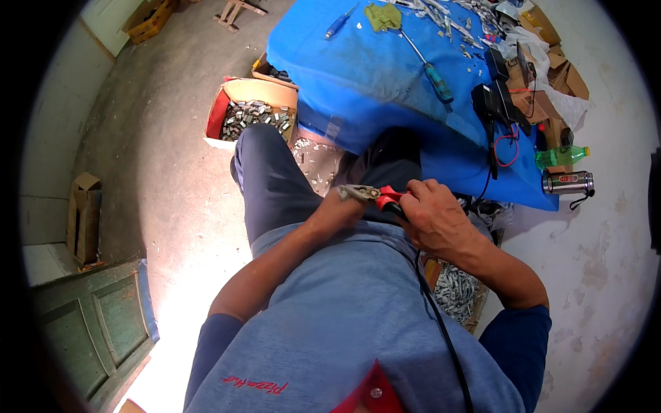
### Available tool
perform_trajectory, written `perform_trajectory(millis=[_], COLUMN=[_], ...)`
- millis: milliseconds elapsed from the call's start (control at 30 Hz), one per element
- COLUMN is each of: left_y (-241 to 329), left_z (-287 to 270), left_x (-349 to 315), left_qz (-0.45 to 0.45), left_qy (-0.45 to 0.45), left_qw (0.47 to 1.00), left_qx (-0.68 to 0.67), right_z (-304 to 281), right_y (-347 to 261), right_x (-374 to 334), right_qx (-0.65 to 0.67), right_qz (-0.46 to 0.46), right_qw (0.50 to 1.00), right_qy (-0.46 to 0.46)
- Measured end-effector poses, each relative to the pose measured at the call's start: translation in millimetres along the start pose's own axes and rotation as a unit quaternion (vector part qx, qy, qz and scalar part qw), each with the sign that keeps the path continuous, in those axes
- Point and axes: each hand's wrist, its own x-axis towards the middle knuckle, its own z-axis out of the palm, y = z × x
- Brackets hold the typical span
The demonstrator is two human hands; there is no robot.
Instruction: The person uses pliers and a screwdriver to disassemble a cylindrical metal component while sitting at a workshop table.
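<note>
My right hand (pixel 435 215) is closed around the red and black handles of a pair of pliers (pixel 387 197) in front of my waist. The metal jaws point left and reach my left hand (pixel 339 212). That hand is closed by the jaws, its fingertips partly hidden behind them. A small greyish piece seems to lie at the jaws, too small to name. Beyond my knees, a blue-covered table (pixel 344 82) carries a screwdriver with a teal handle (pixel 438 82), a blue screwdriver (pixel 341 22) and a crumpled yellow-green cloth (pixel 383 17).
An open cardboard box (pixel 256 118) of small metal parts stands beside my left knee. On the right are black power adapters (pixel 497 102), a green bottle (pixel 563 157) and a steel flask (pixel 569 183). Shredded metal strips (pixel 454 292) lie by my right side. A black cable (pixel 441 320) crosses my shirt.
</note>
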Motion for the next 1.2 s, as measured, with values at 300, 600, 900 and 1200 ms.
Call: perform_trajectory(millis=[300,600,900,1200], left_y=[-15.6,-14.5,-17.2,-14.6], left_z=[-2.1,1.3,-2.0,-1.0], left_x=[6.8,8.2,9.0,6.4], left_qz=[0.047,0.035,0.043,-0.001], left_qy=[0.062,0.097,0.058,0.022], left_qw=[0.994,0.987,0.989,0.998], left_qx=[0.079,0.121,0.129,0.055], right_z=[-0.3,8.9,4.3,-5.3], right_y=[-1.7,-7.8,0.7,7.4], right_x=[-0.3,-5.4,-2.3,3.5], right_qx=[0.024,0.060,0.194,0.169], right_qz=[0.035,0.066,0.114,0.085], right_qw=[0.998,0.995,0.967,0.976], right_qy=[-0.040,-0.036,-0.122,-0.110])
